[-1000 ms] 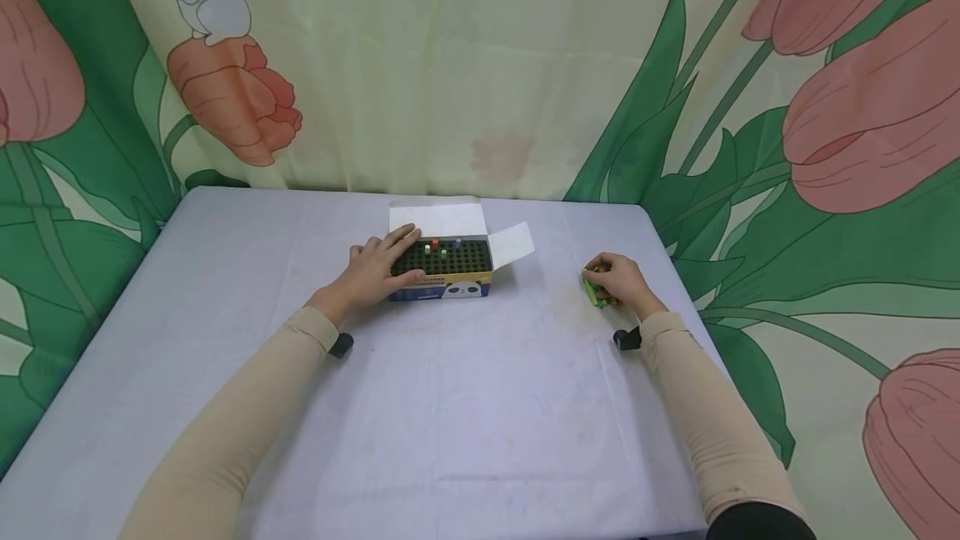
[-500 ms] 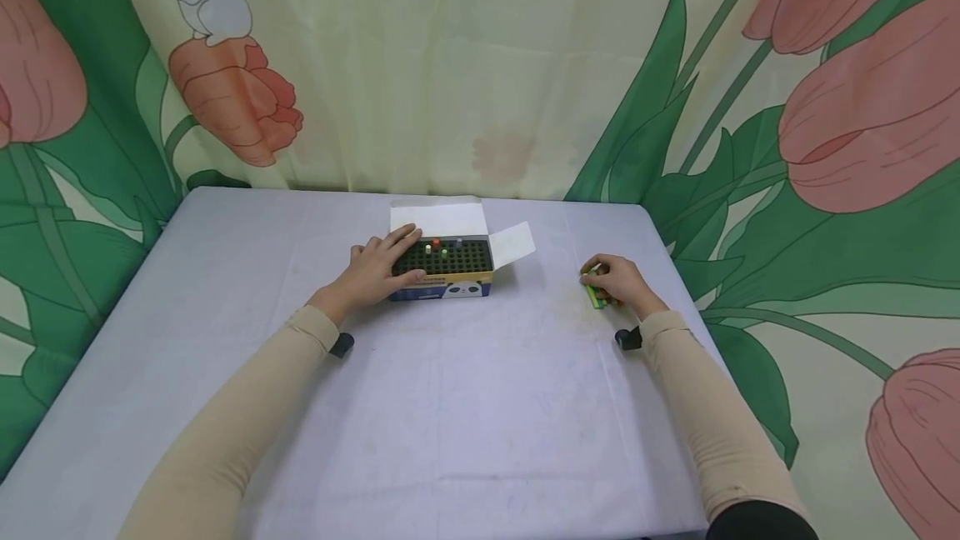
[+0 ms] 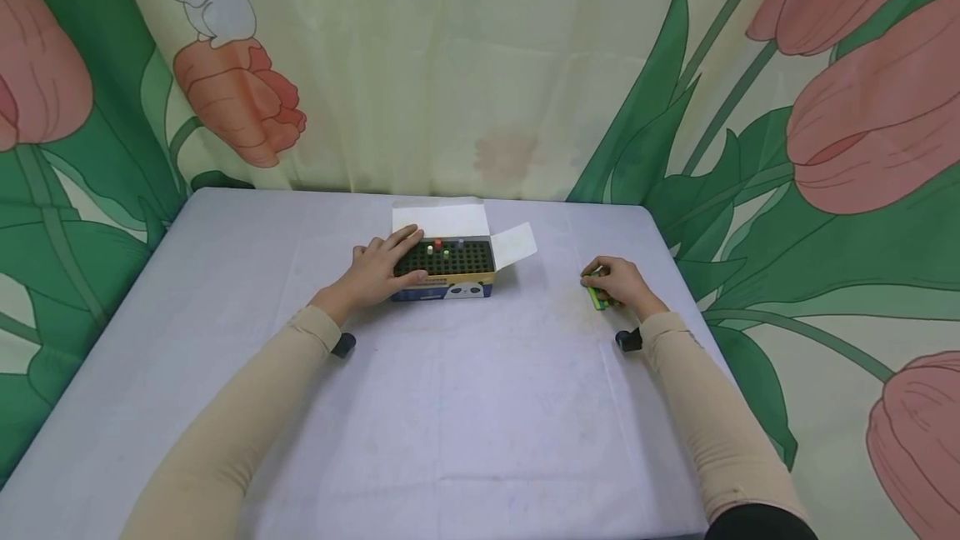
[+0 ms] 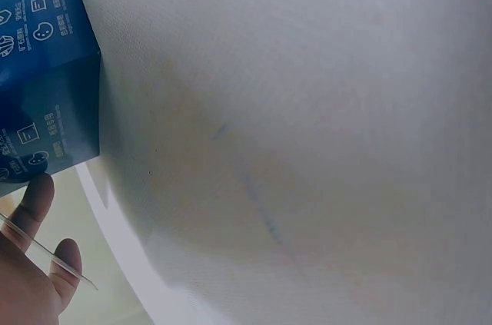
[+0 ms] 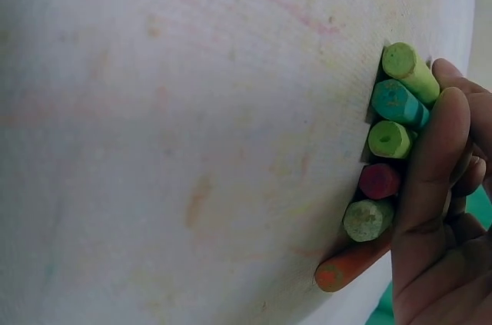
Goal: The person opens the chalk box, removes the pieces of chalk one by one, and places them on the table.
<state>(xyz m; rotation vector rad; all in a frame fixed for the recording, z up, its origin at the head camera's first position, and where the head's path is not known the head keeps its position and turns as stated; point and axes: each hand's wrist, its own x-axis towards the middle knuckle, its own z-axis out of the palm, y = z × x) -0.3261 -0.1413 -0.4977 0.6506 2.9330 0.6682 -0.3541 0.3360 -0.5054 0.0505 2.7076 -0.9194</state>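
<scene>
My left hand (image 3: 369, 275) rests on the left end of the chalk box (image 3: 454, 290), its fingers straight across the top and its thumb along the front rim. Several chalk sticks, among them a red one (image 3: 438, 243), stand in the black holed tray (image 3: 474, 262) inside the box. At the right, my right hand (image 3: 619, 280) pinches a light green chalk stick (image 5: 412, 71) between thumb and fingertips. Teal (image 5: 396, 104), dark red (image 5: 379, 181) and orange (image 5: 350, 266) chalk sticks lie in a row beside the thumb on the cloth. The hand partly hides their far ends.
The box's white lid flap (image 3: 441, 218) is folded back, and a side flap (image 3: 513, 246) sticks out to its right. A white cloth covers the table (image 3: 480, 415). Behind the table hangs a printed curtain (image 3: 480, 82).
My right fingertips shift slightly left at the chalk pile over the first half second. My left hand stays on the box, and the box does not move.
</scene>
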